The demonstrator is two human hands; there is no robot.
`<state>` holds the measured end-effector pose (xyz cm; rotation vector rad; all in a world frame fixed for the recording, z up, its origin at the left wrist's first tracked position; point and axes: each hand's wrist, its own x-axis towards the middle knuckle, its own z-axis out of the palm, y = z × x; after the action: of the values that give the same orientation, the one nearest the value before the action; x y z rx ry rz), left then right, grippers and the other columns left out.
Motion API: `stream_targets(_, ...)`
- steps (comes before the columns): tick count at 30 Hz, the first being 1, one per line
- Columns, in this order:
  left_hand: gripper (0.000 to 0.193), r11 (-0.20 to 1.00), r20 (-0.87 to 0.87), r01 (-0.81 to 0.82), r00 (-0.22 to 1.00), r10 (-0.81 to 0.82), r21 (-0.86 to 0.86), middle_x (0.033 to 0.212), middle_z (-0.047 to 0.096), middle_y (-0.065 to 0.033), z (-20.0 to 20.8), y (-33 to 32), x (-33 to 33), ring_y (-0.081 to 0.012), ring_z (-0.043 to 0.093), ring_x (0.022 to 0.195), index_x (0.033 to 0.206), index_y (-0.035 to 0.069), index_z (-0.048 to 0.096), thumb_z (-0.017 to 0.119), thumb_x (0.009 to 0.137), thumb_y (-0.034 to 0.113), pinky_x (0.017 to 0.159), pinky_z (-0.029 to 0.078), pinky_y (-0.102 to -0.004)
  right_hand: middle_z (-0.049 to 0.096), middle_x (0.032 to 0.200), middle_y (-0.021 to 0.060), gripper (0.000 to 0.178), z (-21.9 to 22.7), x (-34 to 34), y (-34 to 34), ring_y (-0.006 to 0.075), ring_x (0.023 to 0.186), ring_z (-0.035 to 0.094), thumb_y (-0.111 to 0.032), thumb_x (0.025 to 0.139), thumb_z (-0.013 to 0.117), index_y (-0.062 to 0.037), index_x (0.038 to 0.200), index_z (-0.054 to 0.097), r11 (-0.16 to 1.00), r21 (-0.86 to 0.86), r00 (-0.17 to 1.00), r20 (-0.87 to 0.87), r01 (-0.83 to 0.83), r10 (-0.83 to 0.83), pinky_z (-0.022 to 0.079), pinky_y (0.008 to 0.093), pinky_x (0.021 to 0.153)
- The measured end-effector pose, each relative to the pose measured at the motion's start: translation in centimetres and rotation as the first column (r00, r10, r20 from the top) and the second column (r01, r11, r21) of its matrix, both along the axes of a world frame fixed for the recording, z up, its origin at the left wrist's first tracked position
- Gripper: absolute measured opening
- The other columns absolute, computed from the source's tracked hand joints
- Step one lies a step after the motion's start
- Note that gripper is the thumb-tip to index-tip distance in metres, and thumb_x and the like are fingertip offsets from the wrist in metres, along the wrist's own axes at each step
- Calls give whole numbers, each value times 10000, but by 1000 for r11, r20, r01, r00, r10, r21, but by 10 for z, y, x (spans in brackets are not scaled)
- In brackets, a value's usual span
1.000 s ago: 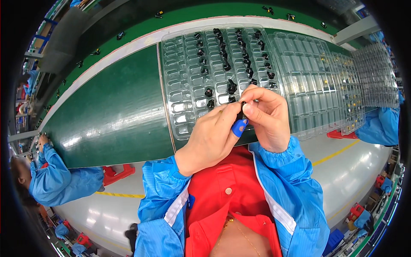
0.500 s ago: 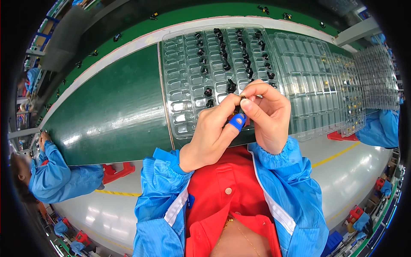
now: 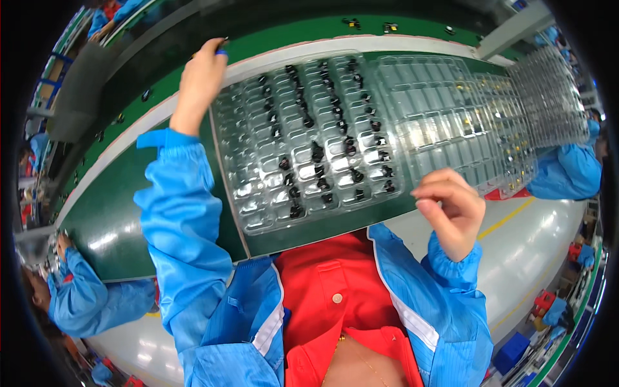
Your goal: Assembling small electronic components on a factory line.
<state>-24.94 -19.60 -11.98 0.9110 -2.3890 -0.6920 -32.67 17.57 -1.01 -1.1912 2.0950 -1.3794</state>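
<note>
My left hand [image 3: 201, 80] is stretched out over the green belt [image 3: 296, 35] beyond the worktable. A blue finger cover [image 3: 221, 52] shows near its fingertips, which are closed on a small black part [image 3: 225, 42], partly hidden and too small to make out in detail. Before me lies a clear plastic tray [image 3: 255, 224] with many pockets; rows of small black parts [image 3: 317, 152] sit in several of its columns. My right hand [image 3: 456, 209] hovers off the tray's near right corner, fingers loosely curled, thumb apart from the index finger, holding nothing.
A second clear tray [image 3: 412, 106] lies to the right, then one with small yellow parts [image 3: 474, 119] and a tall tray stack [image 3: 551, 97]. A white rail [image 3: 425, 44] separates table and belt. Co-workers in blue sleeves [image 3: 97, 300] sit at both sides.
My hands were together over the tray, fingering a small black part. Now the left has swung far out to the belt, and the right has drawn back toward the lower right.
</note>
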Motion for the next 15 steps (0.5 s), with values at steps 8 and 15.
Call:
stream_targets(8, 407, 984, 34, -96, 994, 102, -149, 1093, 558, -212, -55, -60, 1, -367, 513, 1040, 1191, 32, 483, 480, 816, 190, 893, 396, -404, 605, 750, 44, 108, 1, -141, 52, 104, 635, 534, -61, 762, 627, -20, 862, 630, 836, 222, 719, -644, 502, -260, 398, 228, 546)
stream_targets(15, 236, 976, -116, 177, 980, -163, 123, 995, 606, -125, 25, 53, 33, -229, 572, 912, 1019, 56, 600, 535, 801, 116, 771, 425, -300, 632, 739, 122, 150, -40, -239, 58, 267, 657, 606, -107, 658, 685, -40, 791, 666, 682, 490, 666, -746, 542, 6, 473, 340, 609)
